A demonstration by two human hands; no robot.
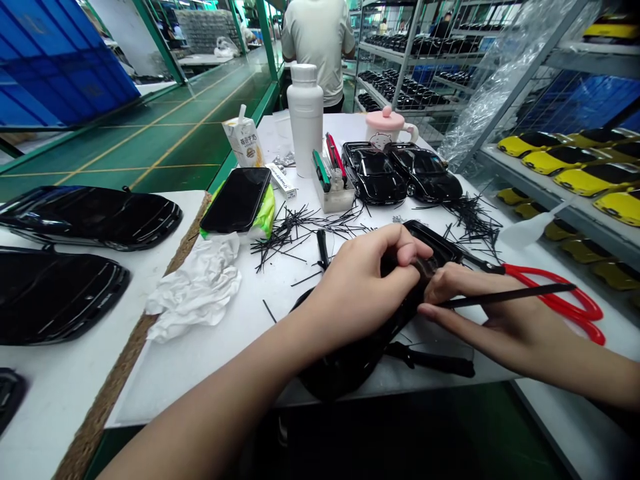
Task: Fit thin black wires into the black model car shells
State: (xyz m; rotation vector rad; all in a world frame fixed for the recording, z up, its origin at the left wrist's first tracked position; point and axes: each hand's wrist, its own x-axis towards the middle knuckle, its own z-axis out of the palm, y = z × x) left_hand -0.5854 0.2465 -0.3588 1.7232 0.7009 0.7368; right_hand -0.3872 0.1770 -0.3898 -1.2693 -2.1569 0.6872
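Observation:
A glossy black model car body (pixel 345 370) lies at the table's front edge, under my hands, with door-like parts standing out from its sides. My left hand (pixel 367 277) is closed over it, thumb and fingers pinched together; a small dark piece shows at the fingertips, too hidden to name. Facing it, my right hand (pixel 493 320) is closed around a slim black stick-like tool (pixel 525 293) that points back to the right. Its fingertips nearly meet the left ones over the body. Red-handled scissors (pixel 590 303) lie beside and partly behind the right hand.
Thin black strips (pixel 285 233) are scattered behind the body. Beyond stand two black model cars (pixel 375 173), a tool holder (pixel 336 199), a white bottle (pixel 305 120) and a pink-lidded mug (pixel 385 123). Left are a phone (pixel 237 200), crumpled tissue (pixel 200 290) and more black cars (pixel 95 217).

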